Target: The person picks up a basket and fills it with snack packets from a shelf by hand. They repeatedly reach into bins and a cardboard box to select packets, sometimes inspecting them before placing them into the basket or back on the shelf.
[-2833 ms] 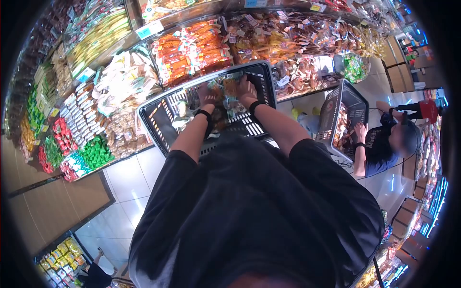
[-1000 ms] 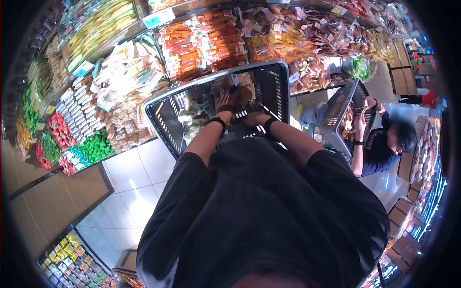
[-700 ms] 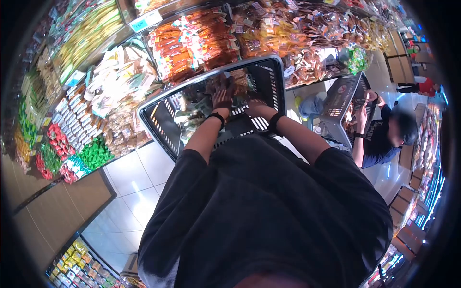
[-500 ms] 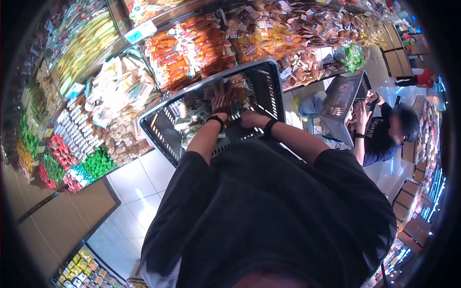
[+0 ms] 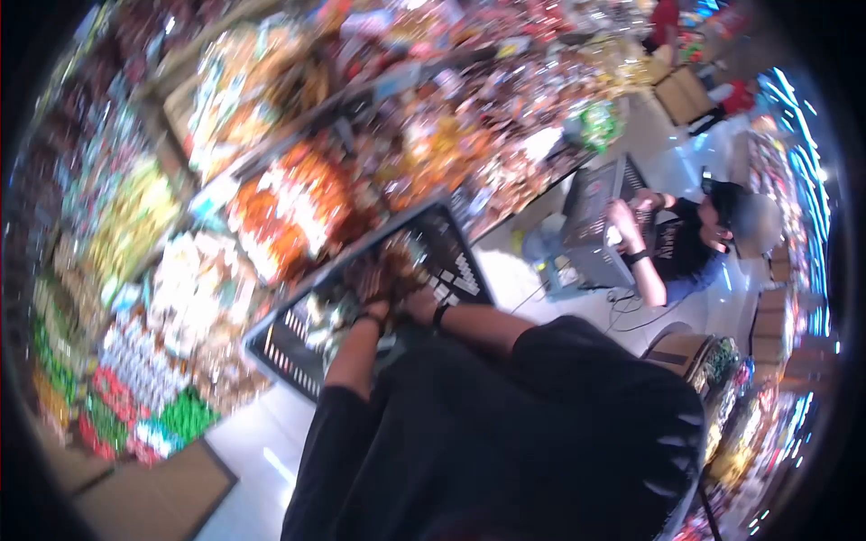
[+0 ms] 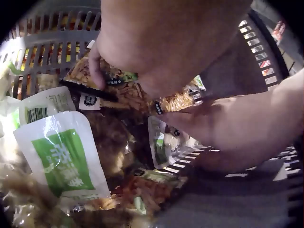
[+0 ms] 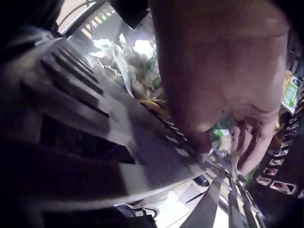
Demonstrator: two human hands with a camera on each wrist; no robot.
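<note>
A dark slatted shopping basket [image 5: 465, 257] stands in front of me, tilted in view, with both hands inside it. My left hand [image 6: 161, 47] rests palm down over packets of brown strips [image 6: 83, 73], thumb straight along one edge, other fingers largely hidden. Lower in the basket, my right hand [image 7: 223, 85] has its fingers curled against its thumb around a small clear packet with a white-and-green label [image 7: 221, 135]. A white pouch with a green panel [image 6: 64, 164] lies to the left in the left wrist view, near a reddish food packet [image 6: 147, 190].
Sloping displays of packaged food, including orange packs [image 5: 289, 207] and green packs [image 5: 189, 415], border the basket. To the right a person [image 5: 690, 243] in dark clothes handles another grey basket [image 5: 591, 216]. Pale floor tiles [image 5: 262, 433] lie at lower left.
The head view has swung and blurred, and the basket appears lower and more slanted. Both hands were apart in the basket at first; the right has since dropped to the basket's near side.
</note>
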